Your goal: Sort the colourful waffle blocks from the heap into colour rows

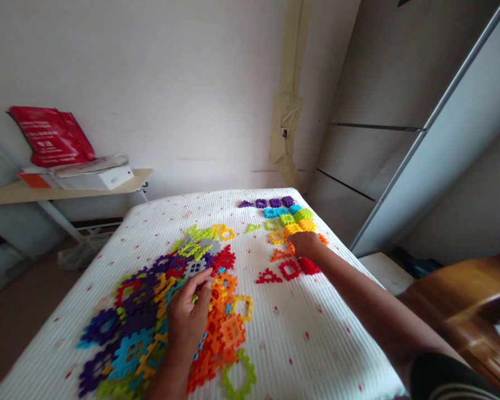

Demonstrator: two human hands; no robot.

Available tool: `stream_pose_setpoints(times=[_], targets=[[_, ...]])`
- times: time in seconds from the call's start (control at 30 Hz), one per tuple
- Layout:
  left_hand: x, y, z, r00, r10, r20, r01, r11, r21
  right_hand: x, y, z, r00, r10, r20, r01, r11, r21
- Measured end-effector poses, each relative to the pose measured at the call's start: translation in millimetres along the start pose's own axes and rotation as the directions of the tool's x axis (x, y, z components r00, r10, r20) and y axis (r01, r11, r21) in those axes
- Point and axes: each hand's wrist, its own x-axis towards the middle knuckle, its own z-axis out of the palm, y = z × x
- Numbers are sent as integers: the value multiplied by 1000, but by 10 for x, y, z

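Loose pile of plastic pieces (162,311): mixed colours, flat open frames with toothed edges, many overlapping, on the near left of the mattress (316,322).

Sorted part, far right corner: short rows by colour, from the far edge toward the person: purple row (275,203), blue row (277,211), green row (294,218), yellow row (294,228), orange pieces (280,255), red pieces (290,270). Each row holds only a few pieces. A few green and yellow ones lie between the rows and the pile.

Judgement: early to middle stage; the pile is far larger than the rows.

Left hand (189,314): on the pile, fingers curled, tips on a pale piece; cannot tell whether it grips.
Right hand (306,244): at the orange pieces, knuckles up, fingers tucked under; grip hidden.

Around: shelf (66,191) with red bag (52,136) at left, wardrobe (400,139) at right.
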Motion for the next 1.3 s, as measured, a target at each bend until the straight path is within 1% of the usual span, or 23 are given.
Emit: stream_pose_setpoints(times=[0.1, 0.17, 0.27, 0.33, 0.37, 0.43, 0.5, 0.57, 0.67, 0.77, 1.0, 1.17, 1.3], targets=[[1, 8, -4, 1000, 3, 5, -3, 1000, 3, -55, 11, -49, 999, 24, -32, -24, 1000, 13], [4, 16, -6, 1000, 3, 8, -3, 1000, 3, -154, 46, -95, 996, 55, -72, -53, 998, 20], [8, 25, -8, 1000, 3, 2, -3, 1000, 1, -409, 134, -127, 977, 117, -180, -109, 992, 58], [7, 24, -8, 1000, 4, -2, -4, 1000, -3, -617, 196, -72, 951, 175, -255, -150, 982, 114], [5, 22, -8, 1000, 5, 0, -5, 1000, -6, -717, 221, -11, 937, 211, -279, -176, 973, 147], [1, 22, -7, 1000, 5, 6, -5, 1000, -12, -888, 252, 178, 918, 276, -284, -223, 953, 207], [-3, 31, -6, 1000, 0, 11, 0, 1000, -16, -1002, 255, 428, 908, 317, -272, -245, 932, 267], [-5, 50, -6, 1000, -8, 11, 9, 1000, -17, -1058, 234, 687, 897, 343, -279, -243, 910, 336], [-5, 78, -9, 1000, -19, 1, 19, 1000, -18, -1059, 183, 979, 884, 359, -298, -221, 884, 411], [-6, 69, -9, 1000, -18, -5, 18, 1000, -23, -1006, 136, 1097, 875, 379, -301, -225, 870, 439], [0, -9, 12, 1000, -7, 2, 7, 1000, -20, -879, 95, 1060, 844, 441, -304, -268, 839, 474], [-11, -16, 8, 1000, -17, 4, 17, 1000, -20, -852, 80, 1001, 839, 447, -310, -261, 831, 491], [-16, 10, -2, 1000, -7, 2, 7, 1000, -23, -827, 76, 1002, 842, 445, -304, -266, 834, 484]])
